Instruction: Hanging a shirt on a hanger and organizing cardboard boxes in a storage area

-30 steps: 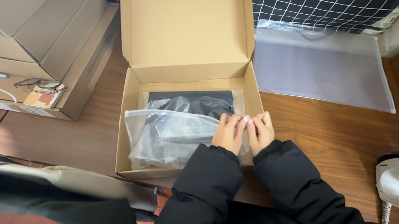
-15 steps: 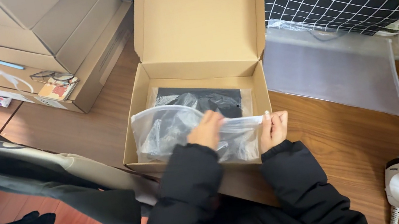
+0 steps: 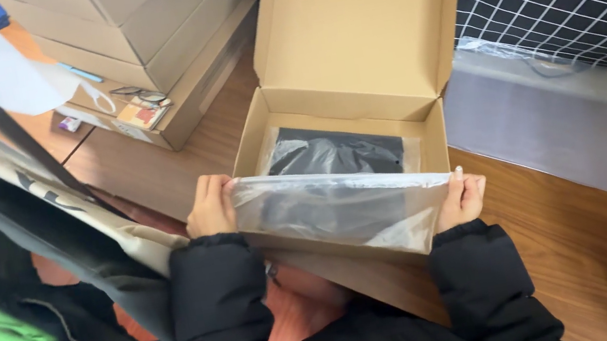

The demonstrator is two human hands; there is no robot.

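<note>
Both hands, left hand (image 3: 209, 207) and right hand (image 3: 460, 200), fingers clamped on clear plastic garment bag (image 3: 339, 210) ends above cardboard box (image 3: 346, 106); likely light, limp, slippery.

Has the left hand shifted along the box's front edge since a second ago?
Yes. The left hand has slid outward to the near left corner of the open cardboard box, apart from the right hand, stretching the clear plastic bag between them.

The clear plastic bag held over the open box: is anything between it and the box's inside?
Nothing visible. The left hand and right hand stretch the clear plastic bag over the near wall of the cardboard box, whose lid stands open. Inside lies only a dark bagged item, right behind the bag.
</note>
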